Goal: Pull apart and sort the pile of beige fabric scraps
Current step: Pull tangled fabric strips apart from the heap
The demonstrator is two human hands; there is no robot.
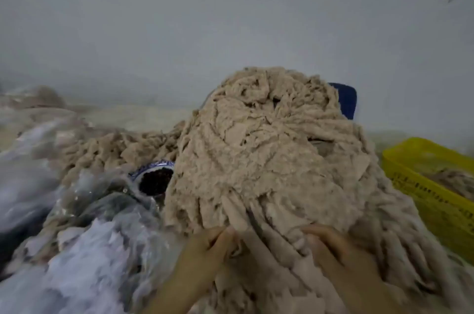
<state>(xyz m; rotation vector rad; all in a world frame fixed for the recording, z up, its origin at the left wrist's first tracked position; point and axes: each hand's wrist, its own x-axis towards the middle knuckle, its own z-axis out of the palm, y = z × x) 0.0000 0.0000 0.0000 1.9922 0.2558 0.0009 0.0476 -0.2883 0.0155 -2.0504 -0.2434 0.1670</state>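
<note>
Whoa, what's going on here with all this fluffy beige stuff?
A person is working through a big pile of beige fabric scraps. The left hand and right hand both grip strips at its near edge. A yellow basket on the right holds some scraps. A bowl of dark bits sits left of the pile, beside crumpled clear plastic.

Beige scraps (269, 154); yellow basket (420, 185); blue-patterned bowl (146, 169).

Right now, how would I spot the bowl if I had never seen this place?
Start at the big beige pile in the middle. At its left foot sits the bowl: blue-patterned rim, dark contents, the only dark round thing among pale cloth.
</note>
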